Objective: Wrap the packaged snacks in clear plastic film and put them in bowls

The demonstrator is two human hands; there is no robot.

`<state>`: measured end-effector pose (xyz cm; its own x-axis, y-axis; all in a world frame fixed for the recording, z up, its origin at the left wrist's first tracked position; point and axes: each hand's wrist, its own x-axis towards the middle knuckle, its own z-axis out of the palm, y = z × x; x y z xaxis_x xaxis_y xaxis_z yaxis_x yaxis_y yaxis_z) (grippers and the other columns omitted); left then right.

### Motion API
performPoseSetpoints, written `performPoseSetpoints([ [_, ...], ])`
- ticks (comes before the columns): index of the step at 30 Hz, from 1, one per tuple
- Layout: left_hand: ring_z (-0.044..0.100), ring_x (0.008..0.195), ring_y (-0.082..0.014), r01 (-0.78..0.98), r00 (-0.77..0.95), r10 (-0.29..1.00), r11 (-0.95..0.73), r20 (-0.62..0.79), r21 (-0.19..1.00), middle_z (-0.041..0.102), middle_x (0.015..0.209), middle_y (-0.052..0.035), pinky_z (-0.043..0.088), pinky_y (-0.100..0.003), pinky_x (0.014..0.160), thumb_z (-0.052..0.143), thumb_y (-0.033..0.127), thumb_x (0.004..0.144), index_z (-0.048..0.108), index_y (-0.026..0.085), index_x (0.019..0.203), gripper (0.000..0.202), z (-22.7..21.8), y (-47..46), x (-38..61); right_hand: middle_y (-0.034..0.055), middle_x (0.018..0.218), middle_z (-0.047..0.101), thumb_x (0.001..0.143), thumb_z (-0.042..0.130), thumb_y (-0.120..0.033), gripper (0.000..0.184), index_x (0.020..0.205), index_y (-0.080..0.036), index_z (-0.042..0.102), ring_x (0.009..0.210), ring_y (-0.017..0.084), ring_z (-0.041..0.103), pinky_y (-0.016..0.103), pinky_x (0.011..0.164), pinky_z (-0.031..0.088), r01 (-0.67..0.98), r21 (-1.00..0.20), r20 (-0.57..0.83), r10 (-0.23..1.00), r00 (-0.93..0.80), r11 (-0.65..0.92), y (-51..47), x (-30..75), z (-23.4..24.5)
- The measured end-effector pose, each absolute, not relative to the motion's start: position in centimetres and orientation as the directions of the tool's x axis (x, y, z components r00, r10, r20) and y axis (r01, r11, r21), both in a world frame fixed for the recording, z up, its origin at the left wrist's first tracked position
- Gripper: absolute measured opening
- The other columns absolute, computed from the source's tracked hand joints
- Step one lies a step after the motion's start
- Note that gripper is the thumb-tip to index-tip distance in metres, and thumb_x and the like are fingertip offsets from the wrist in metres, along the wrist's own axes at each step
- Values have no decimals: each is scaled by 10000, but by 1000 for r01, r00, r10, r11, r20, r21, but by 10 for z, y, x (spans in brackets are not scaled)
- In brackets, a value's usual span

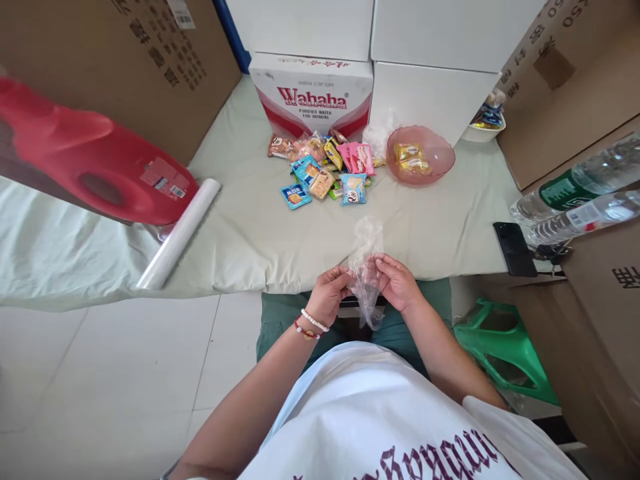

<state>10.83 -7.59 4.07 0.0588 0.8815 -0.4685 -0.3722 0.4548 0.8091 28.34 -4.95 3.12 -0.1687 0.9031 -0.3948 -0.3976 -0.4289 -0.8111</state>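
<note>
My left hand [329, 293] and my right hand [395, 280] both pinch a thin clear plastic bag [366, 267] just above my lap, at the near edge of a pale green padded surface [250, 227]. The bag hangs crumpled between the fingers; I see nothing inside it. Further back lies a pile of small snack packets [325, 170] in pink, blue and yellow wrappers. A pink translucent bowl [421, 155] to their right holds two yellow packets.
A roll of clear film [180, 232] lies at the left beside a large red plastic object [85, 160]. A Wahaha carton [311, 93] and white boxes stand behind. A black phone [515, 248], two water bottles [575, 200] and a green stool [505, 347] are on the right.
</note>
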Motion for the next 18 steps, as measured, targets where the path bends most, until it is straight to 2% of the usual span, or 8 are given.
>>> performPoseSetpoints([
  [2, 619, 688, -122, -351, 19, 899, 416, -438, 839, 659, 763, 12, 520, -266, 666, 879, 521, 674, 609, 191, 815, 449, 40, -74, 115, 40, 924, 752, 689, 865, -673, 513, 921, -242, 711, 818, 208, 704, 360, 741, 618, -342, -875, -366, 931, 5, -343, -51, 291, 27],
  [5, 658, 702, -139, -226, -76, 937, 318, -342, 921, 668, 792, 16, 508, -270, 657, 845, 537, 710, 601, 206, 839, 431, 40, -75, 121, 56, 1024, 732, 802, 706, -780, 542, 952, -259, 702, 964, 226, 682, 341, 736, 605, -175, -965, -234, 943, 238, -195, -56, 301, 26],
  [6, 678, 716, -152, -179, -79, 946, 297, -315, 938, 674, 799, 11, 507, -274, 659, 834, 537, 725, 604, 210, 848, 418, 40, -76, 123, 62, 1064, 730, 835, 672, -775, 536, 996, -266, 709, 1008, 235, 676, 343, 738, 602, -122, -976, -202, 952, 231, -178, -58, 302, 27],
  [8, 707, 745, -175, -96, -57, 961, 266, -272, 959, 687, 793, -1, 505, -279, 666, 811, 530, 758, 611, 216, 864, 387, 40, -79, 125, 63, 1086, 737, 827, 726, -707, 506, 1080, -270, 719, 1020, 240, 674, 350, 757, 592, -32, -984, -181, 974, 137, -178, -61, 300, 28],
  [10, 717, 761, -185, -63, -32, 968, 247, -249, 967, 692, 781, -6, 514, -286, 689, 790, 526, 788, 610, 219, 882, 369, 40, -83, 126, 35, 950, 738, 738, 844, -598, 498, 1083, -259, 722, 873, 214, 669, 334, 727, 565, 15, -979, -204, 978, 52, -205, -62, 296, 26],
  [12, 712, 755, -180, -92, -27, 965, 258, -262, 962, 691, 806, -4, 532, -298, 713, 772, 543, 804, 595, 220, 910, 383, 37, -85, 123, -19, 740, 669, 680, 881, -541, 465, 1001, -244, 723, 676, 170, 593, 302, 635, 514, -36, -962, -272, 962, 3, -272, -62, 292, 23],
  [14, 691, 740, -167, -107, -71, 951, 293, -301, 950, 678, 834, -6, 544, -304, 713, 749, 583, 807, 574, 216, 913, 419, 31, -85, 117, -55, 626, 576, 682, 863, -556, 415, 902, -236, 716, 579, 138, 504, 275, 570, 466, -167, -927, -337, 941, -22, -336, -62, 291, 21],
  [18, 663, 871, -165, 8, -321, 902, 307, -289, 952, 658, 977, -37, 547, -283, 723, 754, 593, 801, 556, 217, 967, 456, 19, -86, 101, -36, 712, 606, 652, 900, -561, 408, 792, -228, 709, 667, 130, 537, 241, 591, 497, -361, -879, -346, 937, 38, -310, -63, 290, 25],
])
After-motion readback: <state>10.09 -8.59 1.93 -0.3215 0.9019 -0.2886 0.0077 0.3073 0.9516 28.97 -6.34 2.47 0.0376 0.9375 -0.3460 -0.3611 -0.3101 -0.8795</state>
